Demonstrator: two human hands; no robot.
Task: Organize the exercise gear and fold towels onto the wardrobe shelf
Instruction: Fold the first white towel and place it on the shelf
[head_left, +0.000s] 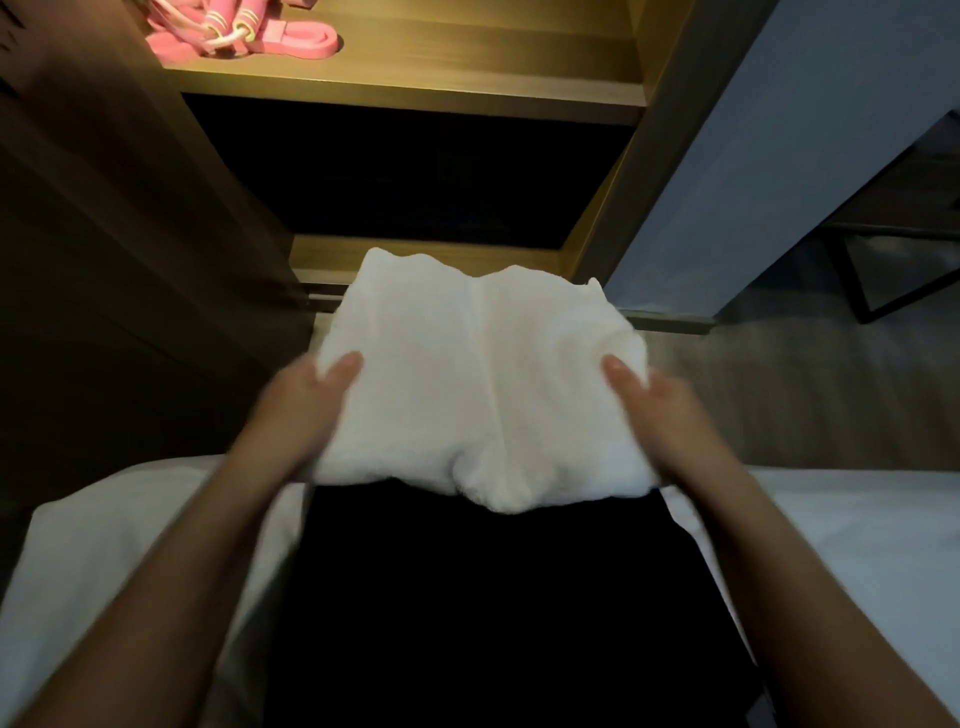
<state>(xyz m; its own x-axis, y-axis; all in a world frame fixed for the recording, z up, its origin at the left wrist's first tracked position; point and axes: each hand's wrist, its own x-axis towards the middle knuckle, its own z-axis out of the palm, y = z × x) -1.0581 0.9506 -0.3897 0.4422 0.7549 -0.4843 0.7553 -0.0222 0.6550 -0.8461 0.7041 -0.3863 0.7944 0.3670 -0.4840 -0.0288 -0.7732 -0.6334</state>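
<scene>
A person is holding a folded white terry-cloth towel (480, 384) out in front of the body, one hand on each side of it. The left hand (306, 400) is gripping the towel's left edge, its thumb lying on top of the cloth and its other fingers hidden underneath. The right hand (652, 402) is gripping the right edge in the same way, thumb on top and the rest tucked below. The two hands are standing well apart, with the whole width of the towel stretching between them, and both are closing on the fabric itself. The towel is hanging in the air above the person's dark-clothed lap, with a soft crease running down its middle and its near edge sagging slightly.

Beyond the towel, an open wooden wardrobe is facing the person. Its lit wooden upper shelf (415, 78) is carrying a heap of pink exercise bands with pale handles (234, 31) at its left end. Below that shelf a dark compartment is gaping, and the wardrobe's wooden bottom ledge (322, 257) is showing just behind the towel's far edge. White bedding (852, 545) is lying on both sides of the person's legs.
</scene>
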